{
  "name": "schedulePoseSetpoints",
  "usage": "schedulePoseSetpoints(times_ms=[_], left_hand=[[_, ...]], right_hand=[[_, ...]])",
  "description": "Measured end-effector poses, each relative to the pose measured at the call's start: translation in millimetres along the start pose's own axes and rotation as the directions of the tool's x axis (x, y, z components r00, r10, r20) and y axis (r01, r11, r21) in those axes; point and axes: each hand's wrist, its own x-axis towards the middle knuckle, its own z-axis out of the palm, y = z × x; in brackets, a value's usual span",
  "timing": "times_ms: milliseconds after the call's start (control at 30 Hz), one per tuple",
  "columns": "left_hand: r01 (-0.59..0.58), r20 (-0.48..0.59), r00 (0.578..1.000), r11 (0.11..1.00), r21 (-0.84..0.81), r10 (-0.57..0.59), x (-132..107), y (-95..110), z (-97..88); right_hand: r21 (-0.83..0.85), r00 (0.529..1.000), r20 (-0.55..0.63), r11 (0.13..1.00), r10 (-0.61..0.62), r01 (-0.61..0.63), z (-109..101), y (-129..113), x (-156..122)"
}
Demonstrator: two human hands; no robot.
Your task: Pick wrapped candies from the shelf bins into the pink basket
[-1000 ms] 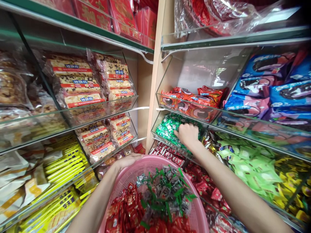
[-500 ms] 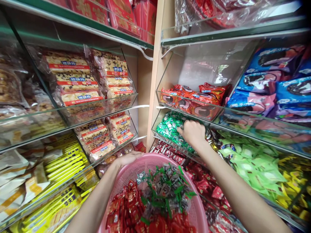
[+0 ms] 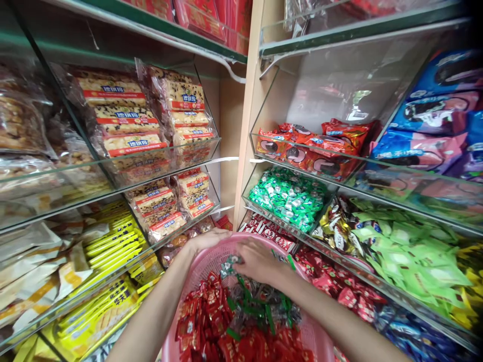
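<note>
My left hand is closed on the far left rim of a pink plastic basket. Inside lie red-wrapped candies and, beside them, clear-wrapped candies with green ends. Above the basket's far part, my right hand is palm down with its fingers apart. A few green-and-silver candies are just under its fingertips, inside the basket. Beyond the basket, a glass shelf compartment holds a heap of small green-wrapped candies.
Glass-fronted shelves meet at a wooden post. Packaged sesame pastries and yellow packets fill the left side. On the right are red cookie packs, blue packs and light-green packets. Glass edges stand close to both arms.
My right hand has come back from the green candy compartment to above the basket, and its fingers have spread. My left hand stays on the rim. The view has shifted slightly.
</note>
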Motion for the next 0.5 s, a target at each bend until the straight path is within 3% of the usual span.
schedulePoseSetpoints(times_ms=[100,233,367,500], left_hand=[[0.003,0.005,1.0,1.0,0.011,-0.003,-2,2,0.5],[0.011,0.004,1.0,1.0,0.009,-0.011,-4,1,1.4],[-0.001,0.009,1.0,1.0,0.014,0.001,-3,-2,0.6],[-0.029,0.015,0.999,0.999,0.044,0.028,0,-7,-1.0]], right_hand=[[0.003,0.995,0.1,1.0,-0.007,0.006,28,-1,9],[-0.001,0.987,0.159,1.0,0.0,0.0,47,1,19],[0.048,0.993,0.119,0.999,0.016,-0.022,44,0,21],[0.103,0.999,0.029,0.994,0.028,-0.031,21,3,12]])
